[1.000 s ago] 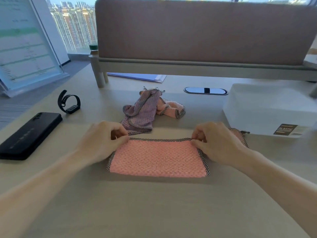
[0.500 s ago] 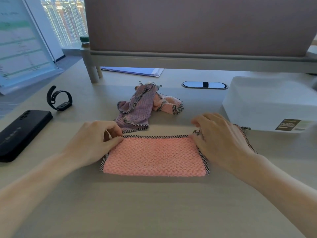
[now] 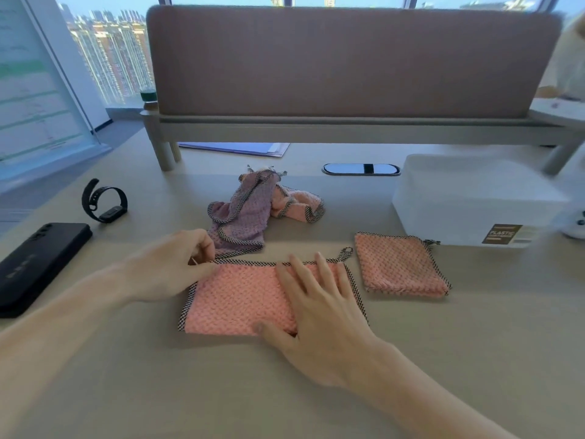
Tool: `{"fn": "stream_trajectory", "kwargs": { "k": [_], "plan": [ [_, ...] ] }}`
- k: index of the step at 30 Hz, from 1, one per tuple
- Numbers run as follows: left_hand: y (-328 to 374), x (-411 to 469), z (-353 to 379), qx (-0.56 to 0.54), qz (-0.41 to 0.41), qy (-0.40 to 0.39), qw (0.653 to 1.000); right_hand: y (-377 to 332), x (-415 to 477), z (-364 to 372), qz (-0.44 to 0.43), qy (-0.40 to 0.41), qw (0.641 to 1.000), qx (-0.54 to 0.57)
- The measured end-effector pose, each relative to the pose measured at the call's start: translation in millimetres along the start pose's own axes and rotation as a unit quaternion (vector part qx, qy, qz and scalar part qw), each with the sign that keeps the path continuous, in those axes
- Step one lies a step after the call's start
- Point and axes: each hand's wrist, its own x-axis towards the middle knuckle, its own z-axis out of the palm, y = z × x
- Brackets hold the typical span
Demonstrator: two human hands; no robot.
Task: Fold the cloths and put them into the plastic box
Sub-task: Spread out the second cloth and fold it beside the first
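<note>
pink cloth (image 3: 240,299) is being pinched, apparently at far-left corner, by left hand (image 3: 167,267) | being pressed by right hand (image 3: 323,327), fingers spread

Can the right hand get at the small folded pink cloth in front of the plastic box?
Probably yes. The right hand lies flat and empty on the wide pink cloth; the small folded pink cloth lies just to its right on bare table, with nothing between them.

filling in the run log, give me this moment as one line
step: folding pink cloth | left hand: pinches its far-left corner | right hand: flat on it | folded cloth: beside plastic box, not inside
</note>
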Motion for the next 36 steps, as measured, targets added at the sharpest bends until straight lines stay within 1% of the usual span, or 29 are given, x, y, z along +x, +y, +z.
{"fn": "stream_trajectory", "kwargs": {
  "k": [3,7,9,12,14,16,17,19,20,21,24,26,29,31,33,36],
  "plan": [
    [-2.7,-2.6,-0.7,-0.1,-0.018,-0.011,0.995,3.9,-3.4,-0.9,0.033,-0.001,0.999,0.011],
    [-4.8,-3.4,-1.9,-0.232,-0.078,-0.018,0.969,7.3,-5.2,-3.2,0.048,0.007,0.998,0.03],
    [-0.1,-4.0,-6.6,-0.283,-0.099,-0.032,0.954,7.6,-7.5,-7.9,0.036,0.026,0.998,0.046],
    [21.2,-1.0,-19.1,-0.337,-0.099,-0.064,0.934,4.7,-19.0,-12.2,-0.013,0.084,0.995,0.06],
    [44.2,5.2,-26.0,-0.352,-0.095,-0.08,0.928,-1.7,-30.7,-9.2,-0.048,0.13,0.984,0.11],
    [70.7,14.0,-28.1,-0.36,-0.089,-0.092,0.924,-9.4,-42.7,-8.5,-0.046,0.162,0.96,0.222],
    [84.1,18.8,-26.7,-0.36,-0.085,-0.102,0.923,-11.1,-46.8,-10.9,-0.02,0.162,0.937,0.308],
    [107.9,28.1,-19.0,-0.357,-0.077,-0.129,0.922,-7.7,-49.9,-18.3,0.049,0.132,0.861,0.489],
    [117.7,32.6,-12.7,-0.354,-0.074,-0.14,0.922,-3.1,-50.0,-22.6,0.078,0.119,0.832,0.536],
    [125.3,37.1,-5.4,-0.347,-0.074,-0.147,0.924,2.5,-49.6,-27.6,0.097,0.111,0.823,0.549],
    [139.0,47.1,17.7,-0.318,-0.094,-0.156,0.93,19.4,-49.7,-40.5,0.132,0.092,0.836,0.524],
    [142.5,50.1,30.2,-0.317,-0.11,-0.162,0.928,27.0,-50.0,-42.9,0.153,0.083,0.84,0.513],
    [142.2,51.7,39.8,-0.347,-0.126,-0.186,0.911,34.4,-51.4,-39.1,0.164,0.09,0.857,0.479],
    [142.0,52.7,40.4,-0.361,-0.125,-0.2,0.902,37.9,-50.7,-35.1,0.171,0.1,0.848,0.491],
    [142.3,52.9,40.1,-0.345,-0.112,-0.197,0.911,42.6,-47.7,-32.8,0.178,0.108,0.841,0.499],
    [141.8,52.6,42.3,-0.257,-0.061,-0.173,0.949,53.2,-44.3,-28.3,0.187,0.119,0.848,0.482]
  ]
}}
